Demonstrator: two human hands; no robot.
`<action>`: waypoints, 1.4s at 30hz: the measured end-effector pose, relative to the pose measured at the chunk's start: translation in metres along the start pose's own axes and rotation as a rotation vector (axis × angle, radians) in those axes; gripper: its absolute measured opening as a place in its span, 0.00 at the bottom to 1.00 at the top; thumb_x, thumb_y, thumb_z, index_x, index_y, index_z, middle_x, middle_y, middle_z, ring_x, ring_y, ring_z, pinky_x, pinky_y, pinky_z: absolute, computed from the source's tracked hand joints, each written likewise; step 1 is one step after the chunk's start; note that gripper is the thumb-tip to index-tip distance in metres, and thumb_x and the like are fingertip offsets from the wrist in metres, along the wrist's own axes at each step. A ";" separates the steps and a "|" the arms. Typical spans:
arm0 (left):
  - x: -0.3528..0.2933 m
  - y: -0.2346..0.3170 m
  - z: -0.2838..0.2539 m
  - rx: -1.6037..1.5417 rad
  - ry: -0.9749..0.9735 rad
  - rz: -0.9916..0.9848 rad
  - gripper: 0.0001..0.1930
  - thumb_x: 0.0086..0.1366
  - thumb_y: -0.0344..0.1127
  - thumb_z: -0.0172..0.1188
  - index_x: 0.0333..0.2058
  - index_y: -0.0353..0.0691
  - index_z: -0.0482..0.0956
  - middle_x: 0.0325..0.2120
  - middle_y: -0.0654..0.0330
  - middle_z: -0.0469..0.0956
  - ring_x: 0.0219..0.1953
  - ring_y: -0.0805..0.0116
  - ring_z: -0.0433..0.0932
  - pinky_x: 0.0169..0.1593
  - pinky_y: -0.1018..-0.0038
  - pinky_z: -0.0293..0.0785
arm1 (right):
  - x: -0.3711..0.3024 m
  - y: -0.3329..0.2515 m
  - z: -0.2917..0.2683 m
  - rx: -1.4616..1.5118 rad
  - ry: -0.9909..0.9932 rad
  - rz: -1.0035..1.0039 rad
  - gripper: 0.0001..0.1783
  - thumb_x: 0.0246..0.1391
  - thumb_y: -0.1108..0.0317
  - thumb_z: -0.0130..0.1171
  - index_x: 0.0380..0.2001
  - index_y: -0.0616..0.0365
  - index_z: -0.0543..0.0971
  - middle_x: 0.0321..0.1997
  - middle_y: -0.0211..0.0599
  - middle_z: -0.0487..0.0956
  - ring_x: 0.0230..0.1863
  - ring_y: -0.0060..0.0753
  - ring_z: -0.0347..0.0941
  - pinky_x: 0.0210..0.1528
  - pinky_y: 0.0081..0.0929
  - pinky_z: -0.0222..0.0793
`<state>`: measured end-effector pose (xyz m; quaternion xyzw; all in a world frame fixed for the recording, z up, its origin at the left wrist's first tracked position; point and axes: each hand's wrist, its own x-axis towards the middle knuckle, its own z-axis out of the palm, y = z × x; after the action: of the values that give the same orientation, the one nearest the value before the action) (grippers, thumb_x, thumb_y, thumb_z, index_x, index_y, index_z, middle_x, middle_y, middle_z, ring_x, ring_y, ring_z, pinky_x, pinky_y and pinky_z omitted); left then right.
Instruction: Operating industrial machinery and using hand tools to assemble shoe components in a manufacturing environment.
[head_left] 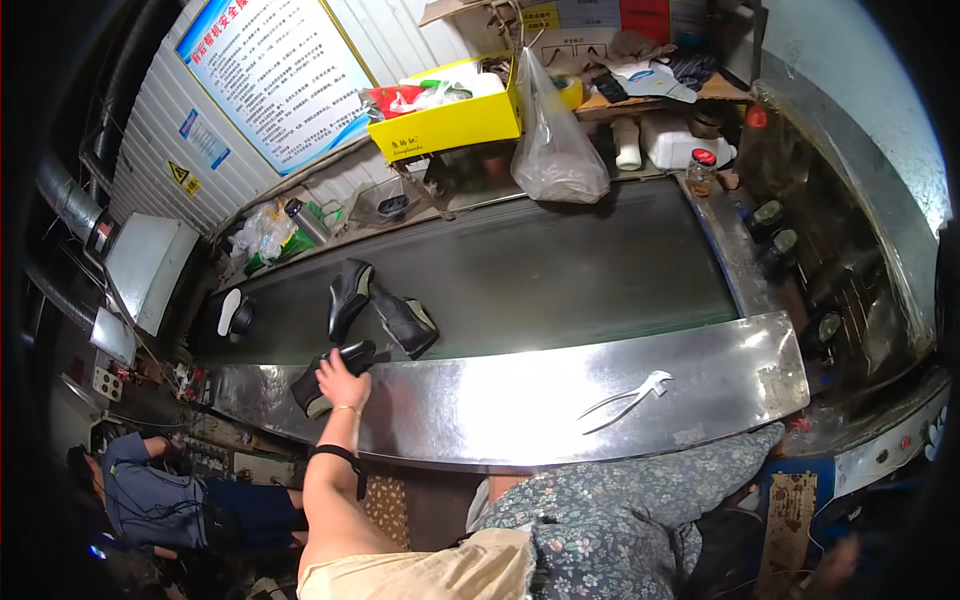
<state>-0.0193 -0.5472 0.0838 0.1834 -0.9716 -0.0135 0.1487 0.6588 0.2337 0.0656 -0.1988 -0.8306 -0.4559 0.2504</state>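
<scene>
My left hand grips a black leather shoe at the left part of a shiny metal ledge, and covers its middle. The fingers are curled over the shoe, whose one end reaches over the dark conveyor belt. Just beyond, two more black shoes lie on the belt: one shoe on the left, and another shoe with a pale sole edge beside it. At the lower right a smeared, skin-toned shape, seemingly my right hand, is low beside the machine; its fingers cannot be made out.
Silver pincers lie on the metal ledge. A white sole-shaped piece is at the belt's left end. Above the belt hang a yellow box and a plastic bag. Another person is at the lower left.
</scene>
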 end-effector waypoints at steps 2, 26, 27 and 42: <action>0.030 -0.023 -0.001 -0.047 -0.022 0.004 0.48 0.45 0.47 0.70 0.65 0.45 0.58 0.64 0.43 0.56 0.66 0.38 0.54 0.67 0.54 0.57 | -0.042 -0.099 0.012 0.242 -0.161 0.133 0.15 0.60 0.61 0.57 0.44 0.59 0.81 0.45 0.43 0.81 0.41 0.44 0.77 0.47 0.39 0.74; -0.123 0.080 -0.078 -1.572 -1.046 -0.405 0.16 0.62 0.32 0.62 0.46 0.30 0.77 0.38 0.56 0.82 0.37 0.63 0.82 0.43 0.68 0.80 | 0.187 -0.217 -0.070 1.603 -0.487 0.964 0.14 0.65 0.73 0.50 0.50 0.68 0.77 0.50 0.41 0.80 0.51 0.30 0.75 0.56 0.26 0.68; -0.144 0.103 -0.089 -1.622 -1.097 -0.356 0.17 0.62 0.33 0.62 0.47 0.30 0.76 0.38 0.55 0.82 0.37 0.63 0.83 0.43 0.67 0.81 | 0.209 -0.223 -0.080 1.632 -0.620 1.069 0.14 0.64 0.74 0.52 0.50 0.68 0.77 0.49 0.41 0.80 0.50 0.29 0.75 0.56 0.27 0.69; -0.355 0.332 -0.086 -0.869 -2.049 0.879 0.30 0.64 0.49 0.65 0.50 0.25 0.74 0.43 0.54 0.81 0.45 0.69 0.79 0.50 0.72 0.74 | 0.217 -0.274 -0.158 1.528 -0.392 1.070 0.31 0.55 0.65 0.65 0.60 0.62 0.69 0.56 0.54 0.77 0.58 0.44 0.75 0.58 0.32 0.71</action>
<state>0.2047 -0.1068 0.0921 -0.3261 -0.5321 -0.4286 -0.6534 0.3702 -0.0182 0.0869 -0.4082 -0.7299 0.4267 0.3443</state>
